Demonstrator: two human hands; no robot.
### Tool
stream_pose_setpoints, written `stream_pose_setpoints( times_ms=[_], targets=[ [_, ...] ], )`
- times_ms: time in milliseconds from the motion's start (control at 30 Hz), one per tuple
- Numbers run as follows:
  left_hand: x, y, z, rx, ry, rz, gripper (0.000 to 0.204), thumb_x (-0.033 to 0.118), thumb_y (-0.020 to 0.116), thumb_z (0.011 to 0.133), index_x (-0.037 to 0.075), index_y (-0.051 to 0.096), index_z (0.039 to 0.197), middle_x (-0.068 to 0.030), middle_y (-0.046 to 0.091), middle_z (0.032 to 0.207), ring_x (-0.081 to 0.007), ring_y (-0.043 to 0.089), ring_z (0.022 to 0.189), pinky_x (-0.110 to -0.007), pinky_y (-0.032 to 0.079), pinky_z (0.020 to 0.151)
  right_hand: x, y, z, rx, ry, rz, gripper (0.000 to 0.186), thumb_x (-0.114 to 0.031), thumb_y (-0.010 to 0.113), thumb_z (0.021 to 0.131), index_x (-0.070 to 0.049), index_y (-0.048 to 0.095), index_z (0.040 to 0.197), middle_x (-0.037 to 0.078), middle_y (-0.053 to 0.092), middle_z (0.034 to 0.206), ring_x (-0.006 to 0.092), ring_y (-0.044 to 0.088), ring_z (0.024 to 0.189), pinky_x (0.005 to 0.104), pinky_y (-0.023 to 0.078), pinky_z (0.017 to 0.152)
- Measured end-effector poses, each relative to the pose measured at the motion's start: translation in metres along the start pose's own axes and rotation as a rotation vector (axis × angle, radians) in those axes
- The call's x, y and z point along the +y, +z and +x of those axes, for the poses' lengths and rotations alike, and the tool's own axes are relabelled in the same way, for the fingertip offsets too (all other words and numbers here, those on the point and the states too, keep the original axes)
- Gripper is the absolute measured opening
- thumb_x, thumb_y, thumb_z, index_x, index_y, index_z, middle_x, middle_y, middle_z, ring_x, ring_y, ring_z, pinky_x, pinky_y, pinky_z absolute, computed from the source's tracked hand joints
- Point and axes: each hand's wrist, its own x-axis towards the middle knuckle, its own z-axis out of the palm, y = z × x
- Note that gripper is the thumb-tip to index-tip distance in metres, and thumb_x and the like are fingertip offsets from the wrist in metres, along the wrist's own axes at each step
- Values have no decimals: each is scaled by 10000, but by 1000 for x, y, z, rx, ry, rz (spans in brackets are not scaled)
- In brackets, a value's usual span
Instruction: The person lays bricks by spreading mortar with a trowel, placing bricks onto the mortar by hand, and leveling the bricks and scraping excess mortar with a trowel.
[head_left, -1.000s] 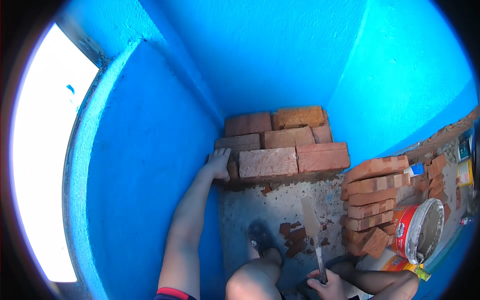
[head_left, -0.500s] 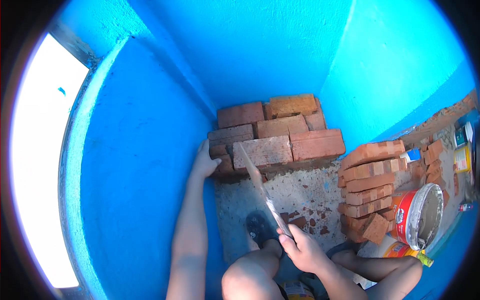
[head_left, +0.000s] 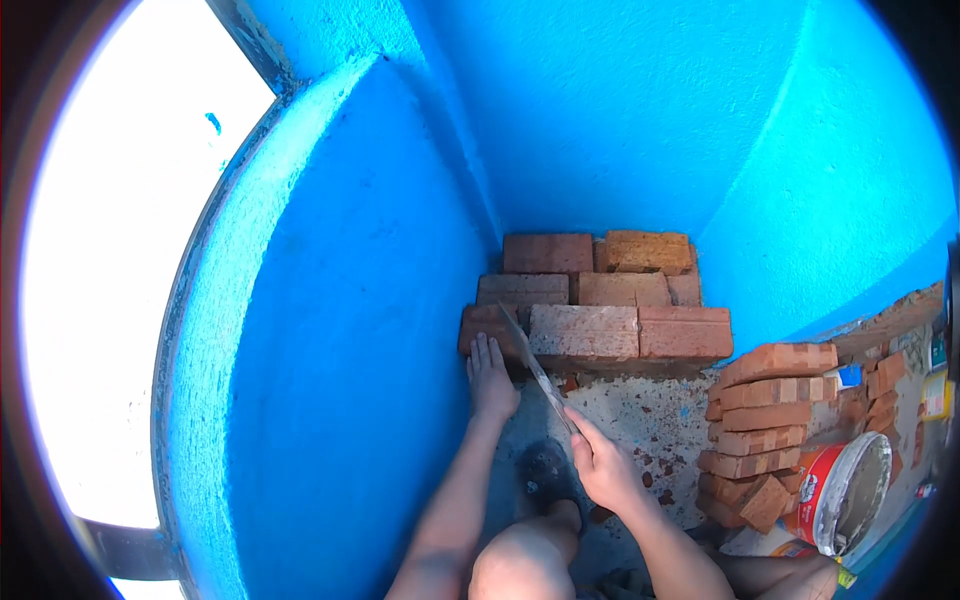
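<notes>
My left hand (head_left: 491, 382) is laid against the near face of a dark red brick (head_left: 488, 325), fingers stretched out, thumb side hidden. That brick sits at the left end of the front row, beside the blue wall. My right hand (head_left: 606, 470) is closed round a long, pointed metal blade (head_left: 541, 372), seen almost edge-on, so its exact kind is unclear. The blade's tip lies over the brick's right part, near the gap before a mortar-stained brick (head_left: 583, 331). Another red brick (head_left: 686, 332) continues the row to the right, with stepped rows behind.
Blue walls (head_left: 610, 120) enclose the bricks. At the right stands a stack of loose bricks (head_left: 765, 415) beside a red bucket (head_left: 820, 490) of grey mortar. Brick crumbs litter the concrete floor (head_left: 622, 400). My foot (head_left: 545, 470) is close below the blade.
The left-end brick now lies squarely in the front row; before, it sat askew under my left hand. My fingers have shifted onto its near face, and the blade tip has come over to it.
</notes>
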Motion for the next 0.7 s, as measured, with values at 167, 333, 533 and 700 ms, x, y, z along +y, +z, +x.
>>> stream_pose_setpoints(
  times_ms=[167,333,533,700],
  targets=[
    [-4,0,-1,23,16,-39,932,46,703,714,-25,179,1481,-195,127,1569,-342,112,1459,-453,118,1182,10,10,24,-84,87,-84,380,-236,472,965,-213,503,1343,258,638,870,458,610,828,529,490,724],
    [-1,2,-4,34,18,-47,933,39,705,703,-13,196,1483,-180,132,1572,-335,113,1460,-448,119,1182,7,6,22,-88,103,-34,379,-239,454,969,-214,500,1344,257,639,937,457,604,880,524,484,780],
    [-6,4,-3,22,-2,-69,915,15,670,712,-11,186,1488,-177,117,1577,-330,105,1463,-459,129,1177,11,2,29,-160,115,-39,390,-235,461,966,-214,488,1355,241,646,905,442,617,843,498,499,751],
    [-3,9,-5,59,1,-120,904,18,655,705,-19,198,1484,-186,115,1575,-337,108,1461,-462,137,1172,14,-8,41,-221,117,-62,393,-229,462,968,-220,482,1361,231,647,883,425,626,837,477,505,752]
  ],
)
